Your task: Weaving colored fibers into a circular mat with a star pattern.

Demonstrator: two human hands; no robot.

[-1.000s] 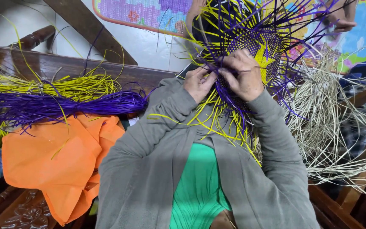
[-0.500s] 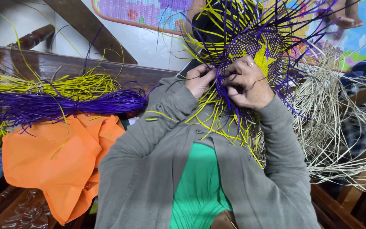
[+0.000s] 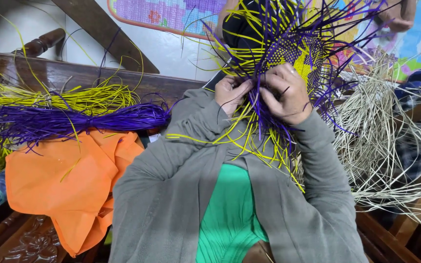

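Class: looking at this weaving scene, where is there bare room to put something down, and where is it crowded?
Free: the orange cloth below the purple strands. Crowded: around both hands, left hand and right hand, in the woven piece; pale straw fills the right side.

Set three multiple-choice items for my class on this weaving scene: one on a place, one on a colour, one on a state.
1. Where does the loose purple strand bundle lie?
A. above the orange cloth
B. on the pale straw pile
C. over the green shirt

2. Which colours make up the woven piece?
A. red and white
B. purple and yellow
C. green and orange

3. What are the left hand and right hand doing?
A. resting open
B. gripping the cloth
C. pinching strands

Answers: 1 A, the bundle stretches just above the cloth; 2 B, both colours show; 3 C, fingers close on strands.
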